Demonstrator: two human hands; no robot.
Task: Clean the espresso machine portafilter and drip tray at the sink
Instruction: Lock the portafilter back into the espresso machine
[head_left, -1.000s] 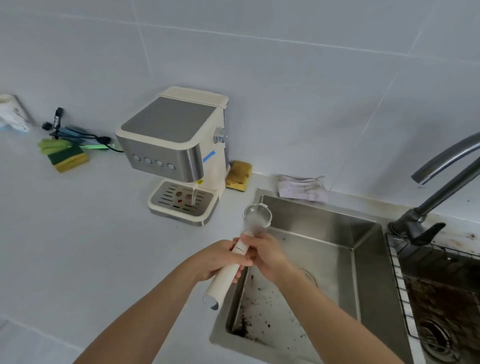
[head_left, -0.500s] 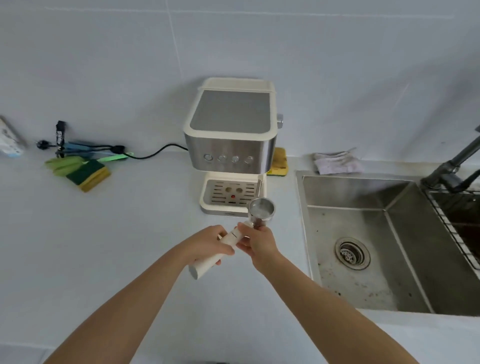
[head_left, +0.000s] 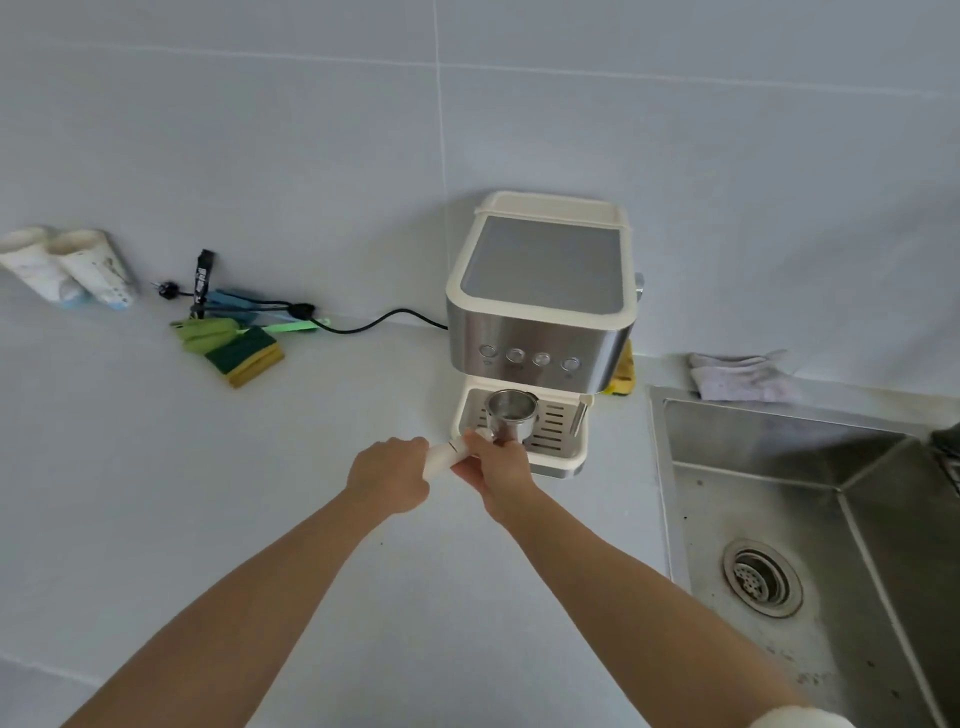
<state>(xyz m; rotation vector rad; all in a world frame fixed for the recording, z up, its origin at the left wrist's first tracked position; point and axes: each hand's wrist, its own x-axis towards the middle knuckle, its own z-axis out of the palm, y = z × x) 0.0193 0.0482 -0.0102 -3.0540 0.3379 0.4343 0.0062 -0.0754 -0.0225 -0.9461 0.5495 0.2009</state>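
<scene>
Both hands hold the portafilter (head_left: 510, 413), a steel basket on a cream handle. My left hand (head_left: 387, 475) wraps the handle's end, and my right hand (head_left: 496, 467) grips it close to the basket. The basket hovers open side up over the slotted drip tray (head_left: 553, 434) at the foot of the cream and steel espresso machine (head_left: 540, 291). The steel sink (head_left: 810, 519), speckled with coffee grounds around its drain (head_left: 762, 577), lies to the right.
A green-and-yellow sponge (head_left: 248, 356), green cloth and the machine's black cord with plug (head_left: 291, 312) lie at the back left. Two white tubes (head_left: 67, 270) lean on the wall. A yellow sponge (head_left: 623, 374) sits behind the machine, and a grey rag (head_left: 737, 376) behind the sink.
The portafilter has travelled left from above the sink to over the drip tray under the machine's front. Both hands stayed on its handle.
</scene>
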